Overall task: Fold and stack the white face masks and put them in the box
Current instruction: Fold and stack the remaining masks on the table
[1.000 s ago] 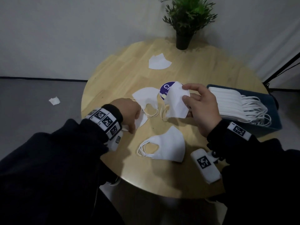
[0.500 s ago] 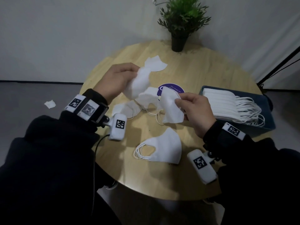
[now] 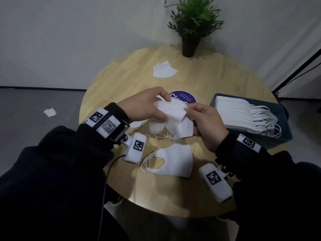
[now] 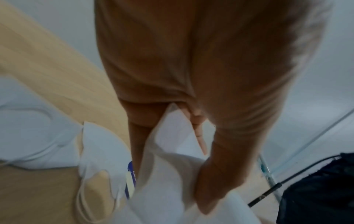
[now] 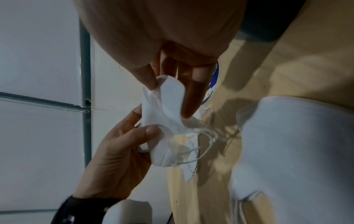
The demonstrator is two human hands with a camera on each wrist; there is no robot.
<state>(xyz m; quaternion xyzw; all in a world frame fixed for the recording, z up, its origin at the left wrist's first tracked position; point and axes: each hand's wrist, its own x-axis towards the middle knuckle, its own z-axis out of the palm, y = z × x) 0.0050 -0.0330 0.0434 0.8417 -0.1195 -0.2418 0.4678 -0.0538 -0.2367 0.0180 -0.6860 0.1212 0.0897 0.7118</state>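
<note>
Above the middle of the round wooden table (image 3: pixel 225 80), both hands hold white face masks (image 3: pixel 171 117) together. My left hand (image 3: pixel 147 105) pinches a mask's upper edge between thumb and fingers. My right hand (image 3: pixel 203 122) pinches the masks from the right; the right wrist view shows its thumb and fingers on the white fabric (image 5: pixel 164 106), ear loops dangling below. A small stack of folded masks (image 3: pixel 173 160) lies on the table nearer me. The dark blue box (image 3: pixel 284 119) at the right holds a row of folded masks (image 3: pixel 238 113).
One loose mask (image 3: pixel 164 70) lies at the far side of the table, near a potted plant (image 3: pixel 191 26). A purple round sticker (image 3: pixel 184 98) marks the table's centre. Another mask (image 3: pixel 137 124) peeks out under my left wrist. A white scrap (image 3: pixel 50 112) lies on the floor at left.
My left hand picked a mask off the table, lifted it, then brought it right to meet the mask held in my right hand. The two hands are now together.
</note>
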